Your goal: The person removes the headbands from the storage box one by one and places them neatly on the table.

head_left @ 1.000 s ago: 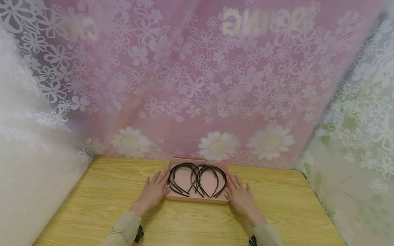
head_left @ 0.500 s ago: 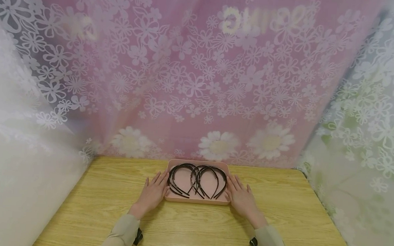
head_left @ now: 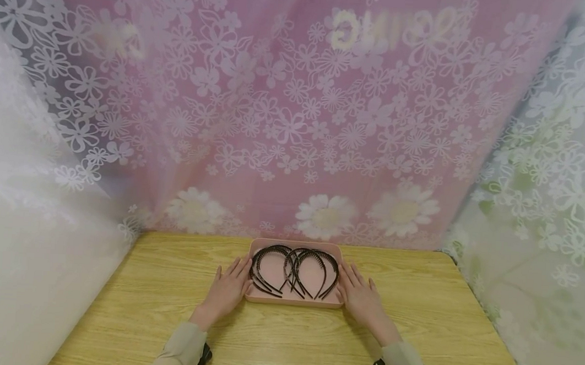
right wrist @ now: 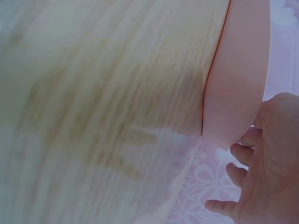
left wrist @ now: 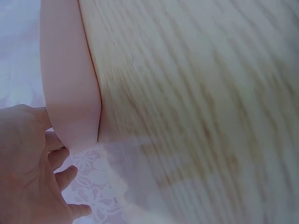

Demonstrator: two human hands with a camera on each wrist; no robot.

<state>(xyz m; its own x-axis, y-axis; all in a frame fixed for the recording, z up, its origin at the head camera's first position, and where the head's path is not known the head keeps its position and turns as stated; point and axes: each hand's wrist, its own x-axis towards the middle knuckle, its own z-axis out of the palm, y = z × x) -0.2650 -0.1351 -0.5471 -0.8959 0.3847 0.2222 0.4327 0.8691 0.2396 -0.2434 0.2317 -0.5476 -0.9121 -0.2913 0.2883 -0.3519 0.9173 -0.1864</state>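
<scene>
A shallow pink tray (head_left: 293,302) lies on the wooden table with several black headbands (head_left: 309,274) in it. The headbands overlap, their toothed arcs towards the back. My left hand (head_left: 224,292) holds the tray's left end, fingers along the outer wall and thumb over the rim. At the right end my right hand (head_left: 363,302) grips the tray the same way. In the left wrist view the tray's wall (left wrist: 70,93) hides the thumb tip, and the other fingers (left wrist: 67,177) spread beyond the corner. The right wrist view mirrors this at the other corner (right wrist: 224,130).
The wood-grain table (head_left: 284,342) runs up to a pink flowered curtain (head_left: 286,121) behind the tray. Pale curtains flank it, one on the left (head_left: 36,246) and one on the right (head_left: 541,261). A black device sits under each sleeve cuff.
The tray has slid slightly towards me with both hands at its ends. The headbands have moved along with it, their arrangement much the same.
</scene>
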